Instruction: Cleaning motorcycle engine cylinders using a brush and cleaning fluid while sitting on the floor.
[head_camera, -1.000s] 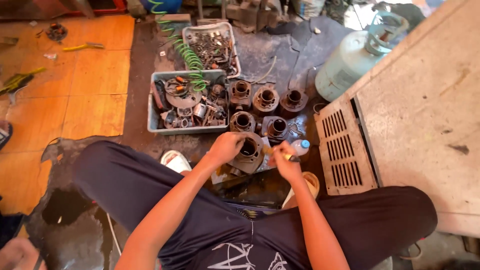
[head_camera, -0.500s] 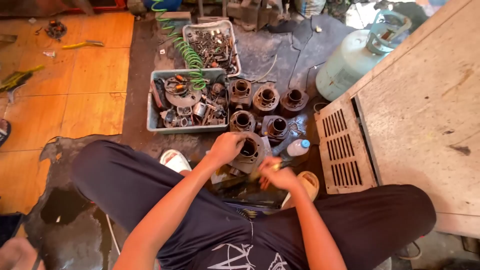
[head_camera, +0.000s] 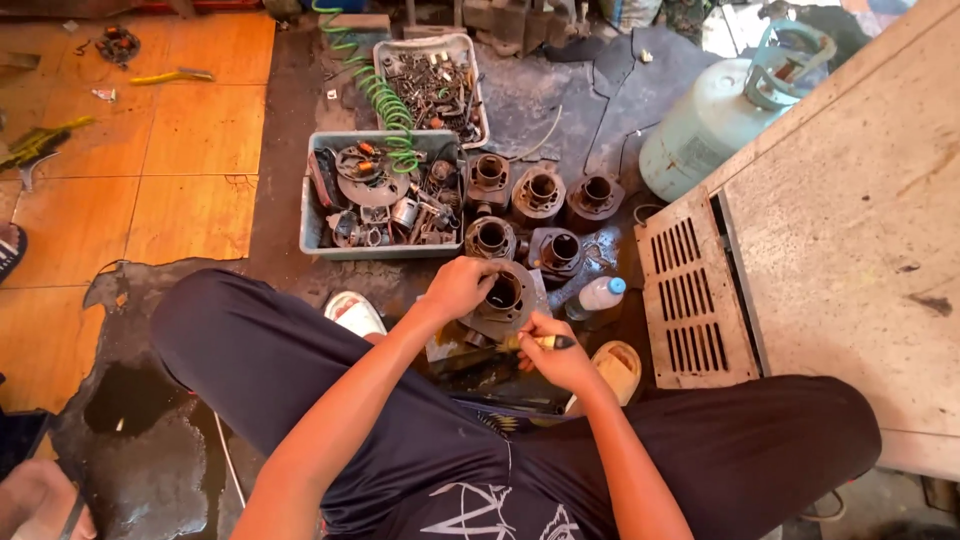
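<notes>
At frame centre, a metal cylinder (head_camera: 505, 298) is gripped by the left hand (head_camera: 458, 288). Just below it, a yellow-handled tool (head_camera: 545, 342) is clasped in the closed right hand (head_camera: 556, 352).

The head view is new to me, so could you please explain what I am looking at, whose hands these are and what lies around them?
The camera sits on a person's head and looks down, so the two bare arms are the wearer's own; the person sits cross-legged on a stained workshop floor. The left hand grips a rusty engine cylinder. The right hand holds a yellow-handled tool; its tip is too small to identify. Beyond stand five more cylinders, a grey tub of greasy parts, a tray of small hardware and a green coiled hose. A small plastic bottle, a louvred metal panel and a pale gas tank lie to the right.
</notes>
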